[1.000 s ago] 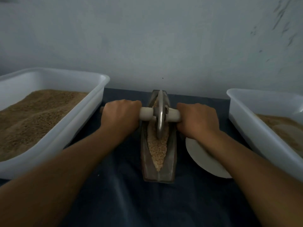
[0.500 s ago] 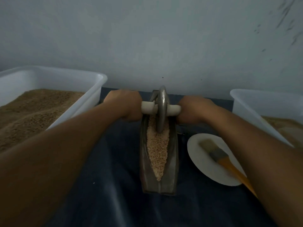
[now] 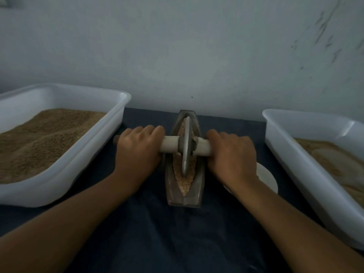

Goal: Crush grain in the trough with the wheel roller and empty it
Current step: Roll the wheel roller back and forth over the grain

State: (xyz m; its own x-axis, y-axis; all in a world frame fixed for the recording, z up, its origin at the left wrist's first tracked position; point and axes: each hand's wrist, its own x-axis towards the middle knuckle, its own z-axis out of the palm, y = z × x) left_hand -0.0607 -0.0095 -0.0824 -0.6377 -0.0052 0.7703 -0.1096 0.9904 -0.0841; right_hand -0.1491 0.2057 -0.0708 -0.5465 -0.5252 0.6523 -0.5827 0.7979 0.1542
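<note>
Both my hands, left hand (image 3: 137, 152) and right hand (image 3: 232, 156), grip the wheel roller (image 3: 186, 147) handles; wheel sits in the grain (image 3: 184, 182) in the trough (image 3: 184, 196).

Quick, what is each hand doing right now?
Left hand: grips the wheel roller by its left handle.
Right hand: grips its right handle.

Dark-clothed table (image 3: 137, 233) carries trough (image 3: 173, 194), two tubs (image 3: 110, 134) (image 3: 295, 174) (white), plate (image 3: 269, 180).
</note>
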